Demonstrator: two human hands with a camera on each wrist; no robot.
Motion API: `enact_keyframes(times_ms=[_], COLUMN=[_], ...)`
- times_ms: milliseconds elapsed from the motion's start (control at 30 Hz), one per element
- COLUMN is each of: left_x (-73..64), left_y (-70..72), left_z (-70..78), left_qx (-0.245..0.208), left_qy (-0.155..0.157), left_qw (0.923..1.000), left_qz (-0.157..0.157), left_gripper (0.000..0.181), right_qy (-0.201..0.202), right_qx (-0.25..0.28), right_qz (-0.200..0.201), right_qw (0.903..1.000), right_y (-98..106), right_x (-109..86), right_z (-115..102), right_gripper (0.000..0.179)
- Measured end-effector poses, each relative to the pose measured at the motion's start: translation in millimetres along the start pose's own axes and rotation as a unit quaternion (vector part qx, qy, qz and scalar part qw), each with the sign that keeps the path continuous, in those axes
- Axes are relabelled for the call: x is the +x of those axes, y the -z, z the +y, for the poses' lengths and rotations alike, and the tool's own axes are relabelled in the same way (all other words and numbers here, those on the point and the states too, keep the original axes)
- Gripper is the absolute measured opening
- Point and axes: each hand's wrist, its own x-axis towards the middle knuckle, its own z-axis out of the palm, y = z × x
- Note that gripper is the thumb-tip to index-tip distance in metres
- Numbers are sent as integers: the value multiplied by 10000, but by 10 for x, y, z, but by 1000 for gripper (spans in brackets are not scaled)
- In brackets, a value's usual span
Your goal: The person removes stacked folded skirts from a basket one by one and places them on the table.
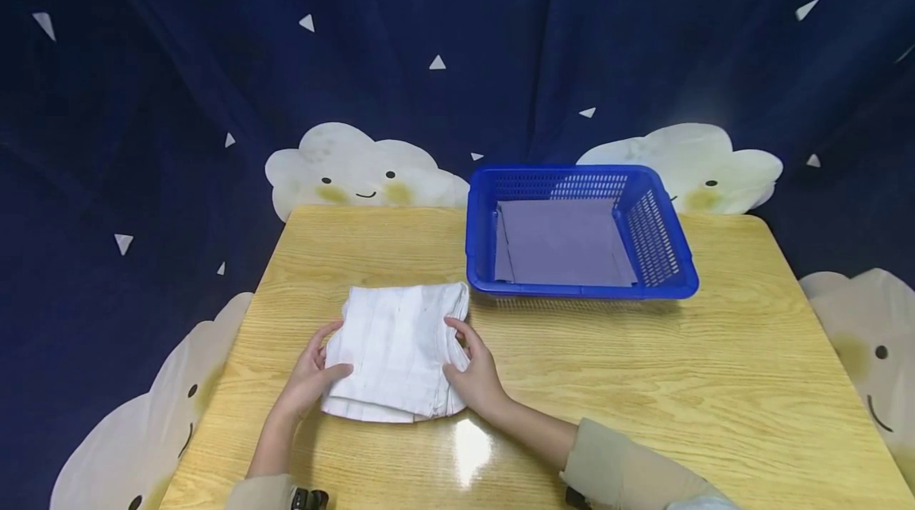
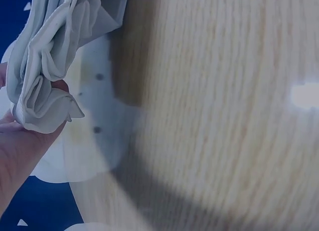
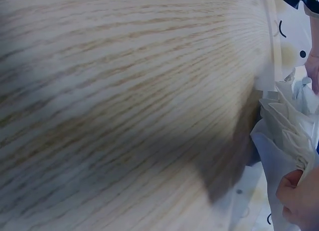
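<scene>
A folded white cloth (image 1: pixel 389 351) with several layers is held between both hands above the table; its exact kind is not clear. My left hand (image 1: pixel 312 375) grips its left edge, thumb on top and the other fingers partly hidden at the side. On the opposite edge, my right hand (image 1: pixel 477 375) pinches the layers between thumb and fingers. In the left wrist view, the cloth's stacked folds (image 2: pixel 50 57) show edge-on over the table. The right wrist view shows fingers (image 3: pixel 289 191) closed on the gathered layers.
A blue plastic basket (image 1: pixel 582 291) with slotted walls stands at the back of the wooden table (image 1: pixel 643 383). Inside lies a flat greyish-purple piece (image 1: pixel 561 240), material unclear. Behind hangs a dark blue curtain (image 1: pixel 500 33) with cloud and triangle prints.
</scene>
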Motion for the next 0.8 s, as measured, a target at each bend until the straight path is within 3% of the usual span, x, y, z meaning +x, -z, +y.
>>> enact_keyframes(times_ms=[300, 800], left_x=[19, 25], left_y=[-10, -36], left_z=[-39, -59], left_qx=[80, 193], left_qy=[58, 337], left_qw=[9999, 9992], left_qz=[-45, 10], left_gripper=[75, 73], right_qy=[34, -242], right_qx=[-11, -61], right_qz=[23, 54], right_qw=[10000, 9997], right_y=[-13, -31], right_x=[-32, -57], right_z=[28, 149], right_gripper=[61, 62])
